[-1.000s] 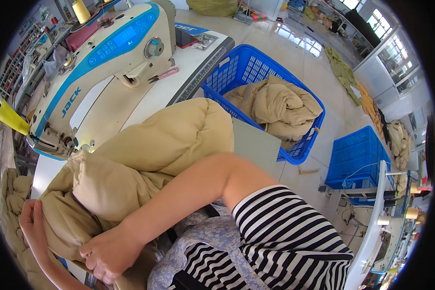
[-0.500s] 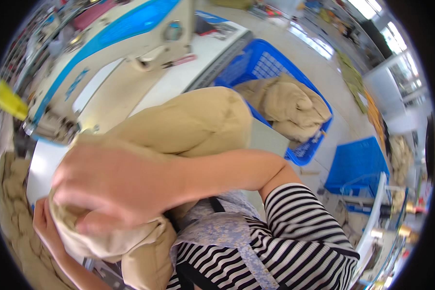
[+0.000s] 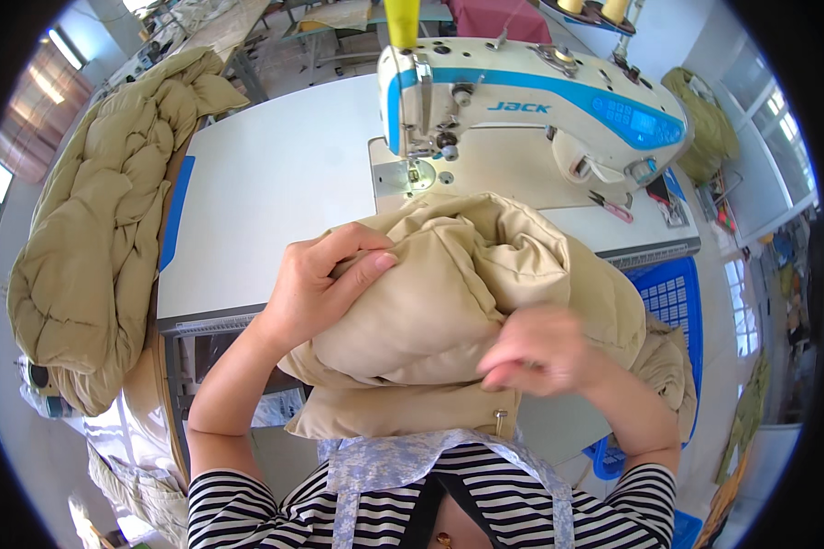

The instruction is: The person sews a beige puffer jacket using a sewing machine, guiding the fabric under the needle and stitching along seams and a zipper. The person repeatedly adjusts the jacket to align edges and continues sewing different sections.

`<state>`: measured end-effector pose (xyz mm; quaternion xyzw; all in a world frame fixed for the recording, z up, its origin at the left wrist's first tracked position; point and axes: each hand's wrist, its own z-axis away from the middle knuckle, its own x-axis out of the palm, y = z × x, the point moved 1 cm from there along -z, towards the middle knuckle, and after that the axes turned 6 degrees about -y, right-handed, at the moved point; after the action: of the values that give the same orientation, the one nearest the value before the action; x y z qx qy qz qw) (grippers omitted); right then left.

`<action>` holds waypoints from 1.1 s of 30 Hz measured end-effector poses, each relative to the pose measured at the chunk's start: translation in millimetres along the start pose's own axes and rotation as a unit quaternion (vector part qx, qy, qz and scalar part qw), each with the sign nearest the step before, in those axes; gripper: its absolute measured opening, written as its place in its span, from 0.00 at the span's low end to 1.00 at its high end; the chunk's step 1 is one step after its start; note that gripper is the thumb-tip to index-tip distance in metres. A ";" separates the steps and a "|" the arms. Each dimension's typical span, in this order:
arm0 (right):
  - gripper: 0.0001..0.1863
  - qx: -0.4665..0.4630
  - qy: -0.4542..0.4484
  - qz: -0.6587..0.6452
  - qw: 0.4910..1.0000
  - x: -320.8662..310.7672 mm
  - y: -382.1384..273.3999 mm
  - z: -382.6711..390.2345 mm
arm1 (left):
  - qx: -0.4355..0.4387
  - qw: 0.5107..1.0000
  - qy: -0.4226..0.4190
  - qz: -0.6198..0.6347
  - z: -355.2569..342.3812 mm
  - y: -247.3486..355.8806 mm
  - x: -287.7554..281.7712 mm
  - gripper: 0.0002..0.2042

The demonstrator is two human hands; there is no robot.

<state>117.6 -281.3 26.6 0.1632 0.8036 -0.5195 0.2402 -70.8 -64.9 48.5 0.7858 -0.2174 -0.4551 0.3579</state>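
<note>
A bulky khaki padded garment (image 3: pixel 412 320) lies bunched at the table's front edge and over my lap. My left hand (image 3: pixel 325 279) grips its left upper side, with the thumb and fingers closed on a fold. Over the garment's right part is my right hand (image 3: pixel 540 348), slightly blurred, its fingers curled in; whatever they hold is hidden. A small metal zipper pull (image 3: pixel 500 419) shows on the lower flap near my apron. Just beyond the garment stands a white and blue sewing machine (image 3: pixel 522 105), its presser foot (image 3: pixel 418 176) apart from the cloth.
Another khaki padded garment (image 3: pixel 92 220) is heaped along the left side of the white table (image 3: pixel 275 192). Pink-handled thread snips (image 3: pixel 613 209) lie by the machine's right end. A blue plastic basket (image 3: pixel 673 293) with khaki fabric stands at the right, below table height.
The view has swung round to face the machine. My right forearm, which reached across to the left, is now back on the right; my hands have moved apart over the garment.
</note>
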 end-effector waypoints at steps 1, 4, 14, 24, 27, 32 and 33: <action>0.07 -0.031 0.086 0.030 0.995 -15.0 -13.6 -11.9 | 0.046 0.999 0.001 0.007 -1.6 0.6 -0.1 0.05; 0.13 0.024 0.121 0.143 0.982 -40.2 -27.1 -55.9 | 0.091 0.995 -0.014 0.033 -3.9 -1.5 -4.9 0.05; 0.13 0.113 -0.061 0.076 0.989 -61.2 -22.7 -88.0 | 0.013 0.997 -0.070 0.032 -2.3 7.3 -20.7 0.07; 0.10 0.178 0.007 -0.014 0.984 -49.5 -11.6 -88.5 | 0.028 0.995 -0.004 -0.097 -5.4 44.5 2.5 0.15; 0.11 0.218 -0.054 -0.054 0.973 -53.0 -8.6 -90.9 | 0.014 0.996 -0.003 -0.084 -3.3 39.8 -1.4 0.13; 0.14 0.111 -0.063 0.046 0.991 -65.3 -17.0 -89.5 | 0.022 0.995 -0.022 -0.093 2.9 36.6 -10.6 0.10; 0.14 0.111 -0.047 -0.032 0.992 -67.0 -19.1 -85.8 | 0.017 0.996 -0.037 -0.079 3.3 35.8 -10.3 0.10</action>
<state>145.0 -211.6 107.8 0.1389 0.7335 -0.6199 0.2414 -79.3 -82.5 80.4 0.7888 -0.1756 -0.5072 0.2994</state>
